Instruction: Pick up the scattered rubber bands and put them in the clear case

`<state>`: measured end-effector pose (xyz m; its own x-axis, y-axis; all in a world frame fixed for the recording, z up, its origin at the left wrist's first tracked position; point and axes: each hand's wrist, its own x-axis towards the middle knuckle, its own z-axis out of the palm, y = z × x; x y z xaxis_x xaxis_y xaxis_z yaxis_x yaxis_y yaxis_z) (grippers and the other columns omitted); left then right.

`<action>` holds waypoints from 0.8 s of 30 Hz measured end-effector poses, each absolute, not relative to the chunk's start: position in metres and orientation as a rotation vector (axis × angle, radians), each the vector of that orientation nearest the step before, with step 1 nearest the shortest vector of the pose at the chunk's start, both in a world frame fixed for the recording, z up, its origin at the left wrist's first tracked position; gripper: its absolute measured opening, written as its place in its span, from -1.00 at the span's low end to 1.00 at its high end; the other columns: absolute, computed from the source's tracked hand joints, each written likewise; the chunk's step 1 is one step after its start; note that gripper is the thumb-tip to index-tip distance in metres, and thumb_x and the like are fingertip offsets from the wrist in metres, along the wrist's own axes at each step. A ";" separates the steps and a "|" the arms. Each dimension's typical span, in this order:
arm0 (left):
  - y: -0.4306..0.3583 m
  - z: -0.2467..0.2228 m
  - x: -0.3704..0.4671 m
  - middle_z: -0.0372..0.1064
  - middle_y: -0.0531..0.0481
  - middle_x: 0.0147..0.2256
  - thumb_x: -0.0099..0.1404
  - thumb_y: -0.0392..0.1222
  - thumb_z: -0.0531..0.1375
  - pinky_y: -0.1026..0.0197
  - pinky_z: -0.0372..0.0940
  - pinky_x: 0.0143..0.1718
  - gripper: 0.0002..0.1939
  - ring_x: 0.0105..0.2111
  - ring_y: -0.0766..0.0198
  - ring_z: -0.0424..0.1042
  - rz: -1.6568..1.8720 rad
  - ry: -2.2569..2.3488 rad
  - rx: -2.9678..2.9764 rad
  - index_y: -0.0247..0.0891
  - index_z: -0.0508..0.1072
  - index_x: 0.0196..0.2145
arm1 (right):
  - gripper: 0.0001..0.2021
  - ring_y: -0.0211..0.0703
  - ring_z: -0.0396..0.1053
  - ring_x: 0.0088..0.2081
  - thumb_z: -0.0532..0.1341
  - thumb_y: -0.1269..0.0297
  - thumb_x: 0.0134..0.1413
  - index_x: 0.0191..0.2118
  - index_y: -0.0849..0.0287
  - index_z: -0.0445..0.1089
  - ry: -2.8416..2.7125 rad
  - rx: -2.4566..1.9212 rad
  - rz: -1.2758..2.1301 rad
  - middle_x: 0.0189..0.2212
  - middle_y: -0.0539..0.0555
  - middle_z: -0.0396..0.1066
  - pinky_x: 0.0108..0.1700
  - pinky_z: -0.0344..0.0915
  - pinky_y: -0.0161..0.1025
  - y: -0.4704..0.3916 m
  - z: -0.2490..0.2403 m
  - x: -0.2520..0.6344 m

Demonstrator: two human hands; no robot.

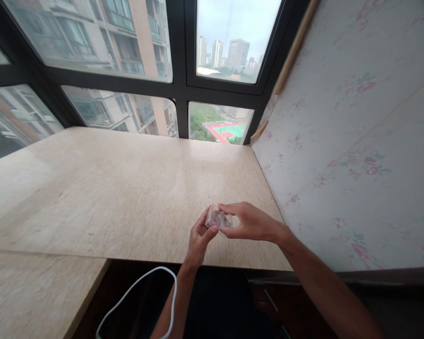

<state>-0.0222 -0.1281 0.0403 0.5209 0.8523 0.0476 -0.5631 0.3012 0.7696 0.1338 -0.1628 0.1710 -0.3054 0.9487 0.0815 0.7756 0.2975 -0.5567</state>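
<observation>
Left grip: your left hand (199,235) is closed around the left side of a small, clear, see-through box (213,218), thumb on the near side and fingers behind
Right grip: your right hand (247,221) is bent into a C, its thumb and fingertips pinching the box's right side, with a gap showing inside the curve
Clear box: you have it tilted between both hands, over the near part of the counter; something pale and pinkish shows through its walls, too small and blurred to name
Counter: the beige, veined, stone-look surface (120,197) spreads under your hands and back to the window, with a second beige slab (31,287) at your near left
Cable: a white, rounded cord (160,268) loops below the counter's near edge, across the view of your left forearm
Wall: pale wallpaper with pink flowers (374,136) rises on your right
Window: a dark, thick-barred frame (180,70) stands behind the counter; through it you see a tan and grey apartment building (144,42) and a red and green sports court (233,131)
</observation>
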 end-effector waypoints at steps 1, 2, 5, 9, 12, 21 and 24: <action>-0.127 0.040 -0.023 0.35 -0.19 0.10 0.16 -0.15 0.33 -0.08 0.15 0.16 -0.36 0.12 -0.08 0.29 0.968 0.401 0.829 -0.22 0.30 0.18 | -0.87 -0.27 0.33 -0.46 0.26 0.28 0.00 -0.28 0.16 0.44 -2.202 -1.544 0.593 -0.45 -0.05 0.46 -0.37 0.20 -0.35 -0.161 0.174 0.133; -0.126 0.039 -0.024 0.35 -0.19 0.10 0.15 -0.14 0.33 -0.09 0.14 0.16 -0.36 0.12 -0.09 0.29 0.966 0.393 0.833 -0.22 0.31 0.18 | -0.91 -0.30 0.29 -0.49 0.26 0.29 -0.02 -0.34 0.16 0.41 -2.223 -1.543 0.590 -0.49 -0.07 0.42 -0.40 0.16 -0.36 -0.160 0.177 0.131; -0.124 0.036 -0.027 0.35 -0.18 0.10 0.15 -0.13 0.32 -0.10 0.14 0.16 -0.37 0.12 -0.10 0.29 0.963 0.382 0.838 -0.21 0.32 0.17 | -0.95 -0.35 0.19 -0.53 0.25 0.33 -0.06 -0.43 0.16 0.36 -2.252 -1.538 0.609 -0.56 -0.11 0.33 -0.46 0.05 -0.38 -0.156 0.182 0.127; -0.124 0.032 -0.030 0.33 -0.17 0.12 0.16 -0.14 0.32 -0.09 0.13 0.17 -0.37 0.14 -0.10 0.26 0.951 0.373 0.847 -0.20 0.31 0.18 | -0.95 -0.38 0.13 -0.53 0.25 0.37 -0.09 -0.47 0.17 0.34 -2.246 -1.544 0.685 -0.58 -0.13 0.27 -0.49 -0.01 -0.39 -0.155 0.183 0.123; -0.125 0.029 -0.032 0.32 -0.17 0.13 0.18 -0.16 0.31 -0.10 0.11 0.18 -0.37 0.15 -0.09 0.25 0.945 0.362 0.858 -0.19 0.29 0.19 | -0.94 -0.39 0.11 -0.53 0.25 0.39 -0.11 -0.48 0.17 0.34 -2.234 -1.555 0.728 -0.59 -0.14 0.23 -0.49 -0.01 -0.39 -0.154 0.182 0.121; -0.124 0.037 -0.038 0.36 -0.24 0.08 0.14 0.02 0.31 -0.14 0.12 0.16 -0.38 0.17 -0.15 0.20 0.981 0.284 0.764 -0.26 0.37 0.11 | -0.76 -0.30 0.35 -0.43 0.26 0.28 0.02 -0.14 0.14 0.51 -1.930 -1.452 1.166 -0.43 -0.09 0.44 -0.39 0.28 -0.36 -0.147 0.182 0.131; -0.123 0.045 -0.042 0.33 -0.22 0.10 0.18 0.08 0.26 -0.14 0.10 0.17 -0.44 0.19 -0.12 0.18 0.992 0.258 0.700 -0.23 0.40 0.08 | -0.55 -0.12 0.47 -0.22 0.37 0.17 -0.08 -0.01 0.17 0.47 -1.676 -1.416 1.297 -0.23 0.05 0.53 -0.21 0.42 -0.21 -0.143 0.177 0.137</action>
<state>-0.0424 -0.1226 0.0446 0.5389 0.8355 0.1075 -0.6767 0.3534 0.6459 0.1373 -0.1429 0.1772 -0.2647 0.9526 -0.1499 0.3838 -0.0385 -0.9226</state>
